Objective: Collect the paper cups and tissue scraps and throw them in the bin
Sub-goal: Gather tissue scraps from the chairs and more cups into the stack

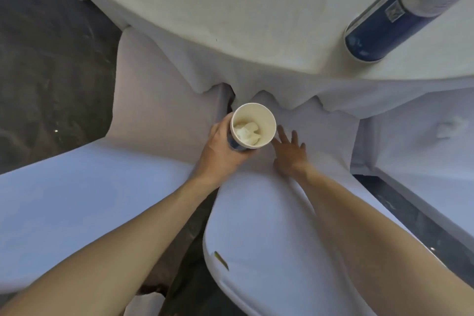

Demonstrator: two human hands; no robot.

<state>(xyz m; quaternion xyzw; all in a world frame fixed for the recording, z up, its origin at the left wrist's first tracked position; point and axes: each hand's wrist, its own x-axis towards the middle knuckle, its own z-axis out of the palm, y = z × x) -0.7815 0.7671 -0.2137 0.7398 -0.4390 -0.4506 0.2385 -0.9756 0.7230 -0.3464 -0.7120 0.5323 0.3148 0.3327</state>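
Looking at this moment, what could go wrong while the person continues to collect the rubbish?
1. The open white paper cup with a blue outside, held in the left hand, already contains crumpled white tissue scraps; tilting it could spill them.
2. The small white tissue scrap on the right chair seat is pale against the white cover and might be overlooked.
3. No bin is in view, so the cup may need carrying some way.

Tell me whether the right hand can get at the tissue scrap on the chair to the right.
Probably yes. The right hand is open and empty, and the tissue scrap lies uncovered on the neighbouring chair seat, with nothing visible between them, though it needs a sideways stretch.
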